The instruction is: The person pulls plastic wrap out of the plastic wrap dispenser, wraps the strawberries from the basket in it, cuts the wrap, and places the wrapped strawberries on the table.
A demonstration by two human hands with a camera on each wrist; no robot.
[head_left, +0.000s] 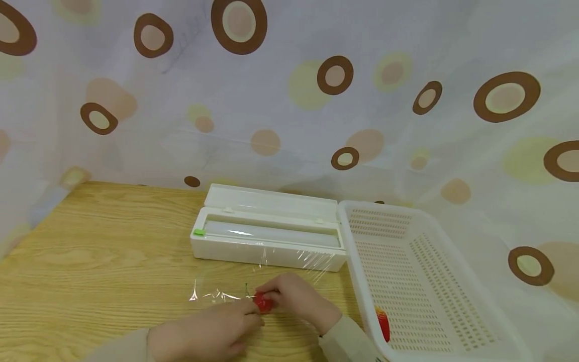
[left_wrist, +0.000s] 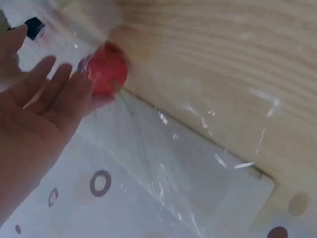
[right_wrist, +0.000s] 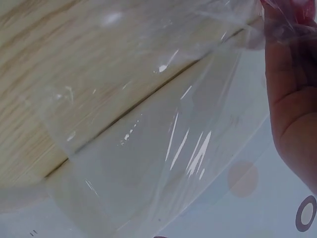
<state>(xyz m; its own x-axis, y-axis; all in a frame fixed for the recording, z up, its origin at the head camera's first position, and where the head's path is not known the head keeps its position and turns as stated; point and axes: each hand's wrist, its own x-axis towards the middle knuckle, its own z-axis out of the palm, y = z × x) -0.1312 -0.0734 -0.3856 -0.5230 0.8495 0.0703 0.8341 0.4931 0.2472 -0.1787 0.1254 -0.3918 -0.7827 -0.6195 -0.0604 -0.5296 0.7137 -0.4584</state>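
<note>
Above the counter [head_left: 90, 241], head view: right hand [head_left: 298, 301] pinching the fruit [head_left: 261, 304], left hand [head_left: 212, 324] touching it. Left wrist view: whether left fingers clamp it, I cannot tell. Right wrist view: film [right_wrist: 133, 134] meets the fruit; wrapping seems underway, next calling for snug folds.

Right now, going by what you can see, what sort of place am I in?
Probably a small indoor tabletop workspace, though whatever lies beyond is hidden: a wood-grain table, a circle-patterned sheet behind it, and an open box of clear film.
</note>
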